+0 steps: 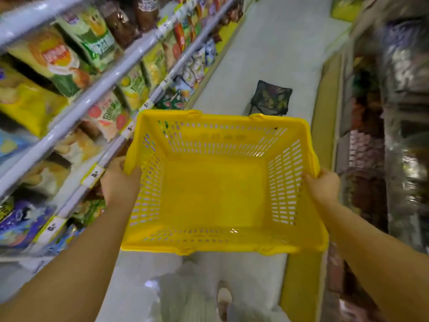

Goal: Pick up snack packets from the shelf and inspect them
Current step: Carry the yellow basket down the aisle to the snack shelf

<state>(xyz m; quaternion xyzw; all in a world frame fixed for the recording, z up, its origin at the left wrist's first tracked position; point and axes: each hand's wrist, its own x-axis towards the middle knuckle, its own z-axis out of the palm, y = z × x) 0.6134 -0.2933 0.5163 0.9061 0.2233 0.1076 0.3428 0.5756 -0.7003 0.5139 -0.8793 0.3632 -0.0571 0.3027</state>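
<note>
I hold a yellow plastic shopping basket [216,246] level in front of me, and nothing lies inside it. My left hand [119,180] grips its left rim. My right hand [323,185] grips its right rim. Snack packets fill the shelves on my left: a yellow and green chip bag [58,61], a green packet [92,36], a yellow lemon-print bag [133,88] and a red-and-white bag [106,117]. The whole view is blurred by motion.
Grey shelf rails [76,112] with yellow price tags [92,176] run along the left. More stocked shelves [399,112] line the right. A small dark folding stool [270,97] stands in the pale aisle floor ahead. My legs and a shoe [224,298] show below the basket.
</note>
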